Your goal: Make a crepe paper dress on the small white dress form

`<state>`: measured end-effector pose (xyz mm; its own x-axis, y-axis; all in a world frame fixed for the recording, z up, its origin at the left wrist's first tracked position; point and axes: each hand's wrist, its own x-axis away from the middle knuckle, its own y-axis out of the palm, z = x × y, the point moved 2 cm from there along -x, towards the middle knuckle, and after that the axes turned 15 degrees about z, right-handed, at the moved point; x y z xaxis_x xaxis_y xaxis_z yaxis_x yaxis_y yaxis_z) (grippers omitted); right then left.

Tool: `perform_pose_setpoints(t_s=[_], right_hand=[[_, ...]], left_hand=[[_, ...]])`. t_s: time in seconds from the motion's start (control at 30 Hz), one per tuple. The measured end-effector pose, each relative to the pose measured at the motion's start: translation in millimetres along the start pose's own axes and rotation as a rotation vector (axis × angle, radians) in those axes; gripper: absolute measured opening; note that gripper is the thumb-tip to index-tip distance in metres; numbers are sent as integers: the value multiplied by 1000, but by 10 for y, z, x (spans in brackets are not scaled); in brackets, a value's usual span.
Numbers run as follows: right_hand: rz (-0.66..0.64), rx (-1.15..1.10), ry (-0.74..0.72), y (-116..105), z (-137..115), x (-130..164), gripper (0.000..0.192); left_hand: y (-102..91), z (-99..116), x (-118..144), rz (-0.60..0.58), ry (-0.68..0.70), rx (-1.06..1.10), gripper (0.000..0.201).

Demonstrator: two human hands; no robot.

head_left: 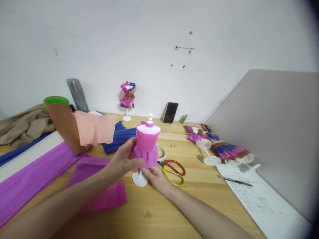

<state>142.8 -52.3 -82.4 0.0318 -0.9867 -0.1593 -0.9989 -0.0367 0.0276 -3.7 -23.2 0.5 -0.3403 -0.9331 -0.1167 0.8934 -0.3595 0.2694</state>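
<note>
A miniature dress form (149, 139) stands upright, dressed in a pink crepe paper top and a gathered purple-pink skirt (149, 159). My left hand (126, 157) is closed around its left side at the skirt, thumb across the front. Below the skirt, my right hand (156, 176) grips the stand's stem just above the round white base (139, 178); its fingers are partly hidden. Scissors (174, 170) with one red and one yellow handle lie beside my right hand. Behind the form, a white tape roll (161, 152) is partly covered. Pink paper (112, 196) lies under my left forearm.
Crepe paper in purple (37, 172), brown (63, 122), peach (97, 129) and blue (124, 132) lies left. A finished dress form (128, 96), phone (170, 113) and bottle (77, 94) stand at the wall. Right are more dressed forms (229, 149), a pen (238, 181) and written paper (264, 199).
</note>
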Motion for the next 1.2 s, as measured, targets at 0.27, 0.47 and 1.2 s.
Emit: perform_pose_setpoints(t_s=[0.27, 0.47, 1.2], right_hand=[[-132, -220, 104, 31, -12, 48, 55], [-112, -572, 348, 15, -30, 126, 35], [-438, -652, 592, 228, -112, 376, 41]], left_hand=[[3, 12, 21, -221, -60, 12, 66], [-166, -153, -205, 28, -146, 85, 58], [-1, -299, -19, 176, -627, 376, 35]])
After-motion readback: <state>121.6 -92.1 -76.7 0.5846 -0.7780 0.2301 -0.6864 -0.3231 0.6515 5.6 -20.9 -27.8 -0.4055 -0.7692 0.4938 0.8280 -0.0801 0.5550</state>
